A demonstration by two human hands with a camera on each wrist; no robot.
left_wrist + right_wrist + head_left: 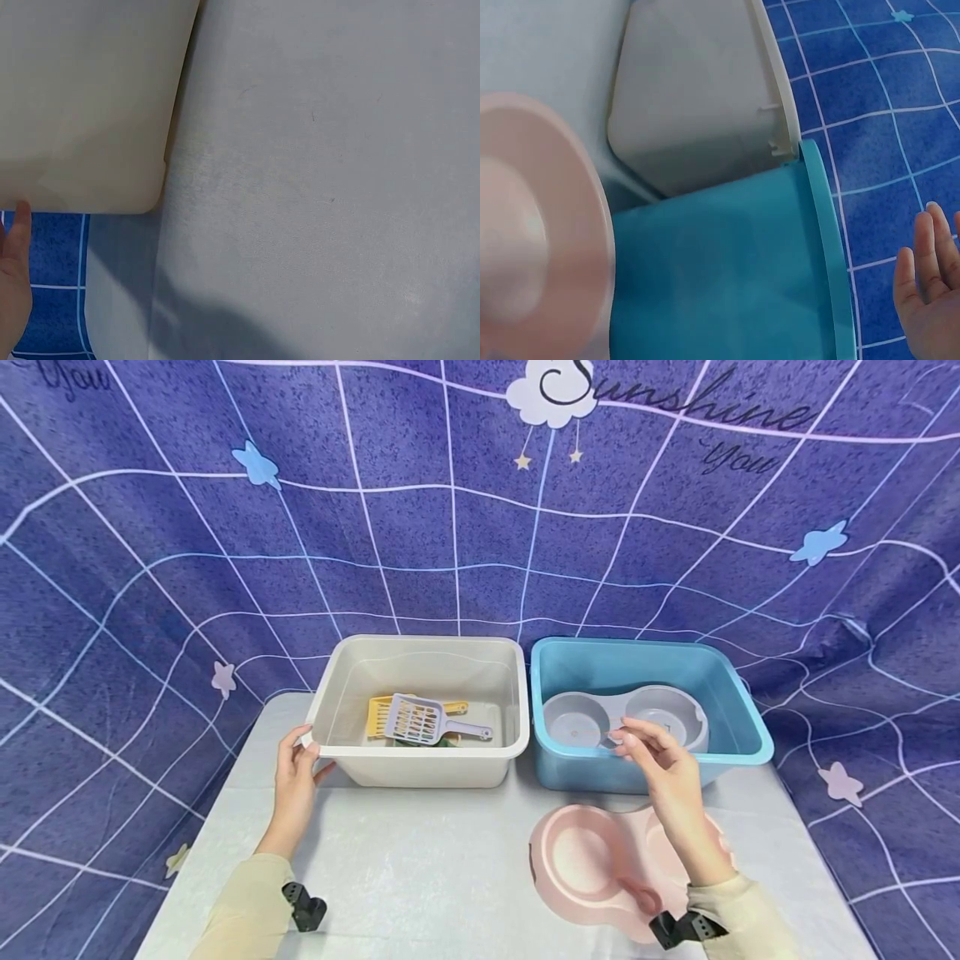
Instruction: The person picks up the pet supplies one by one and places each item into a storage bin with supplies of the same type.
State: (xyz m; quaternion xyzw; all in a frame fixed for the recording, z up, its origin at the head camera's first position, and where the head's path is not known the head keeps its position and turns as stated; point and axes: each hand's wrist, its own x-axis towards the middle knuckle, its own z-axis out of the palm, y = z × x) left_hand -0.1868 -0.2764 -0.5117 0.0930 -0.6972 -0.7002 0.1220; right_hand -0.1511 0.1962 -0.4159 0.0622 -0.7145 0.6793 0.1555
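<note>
My left hand (296, 781) grips the front left corner of an off-white litter box (427, 768), with fingers at its rim. In the left wrist view, one finger touches the box's outer wall (82, 112). Inside the box lie a lilac litter scoop (416, 720) and, partly under it, a yellow litter scoop (377, 718). My right hand (671, 777) hovers over the front rim of a blue litter box (585, 768), its fingers loosely bent and nothing seen in them. A grey double pet bowl (573, 722) sits inside the blue box, partly hidden by that hand.
A pink double pet bowl (555, 893) lies in front of the blue box, under my right forearm, with a pink looped handle (641, 893) across it. Both boxes stand side by side on a pale table (405, 868). A blue patterned cloth (420, 527) hangs behind.
</note>
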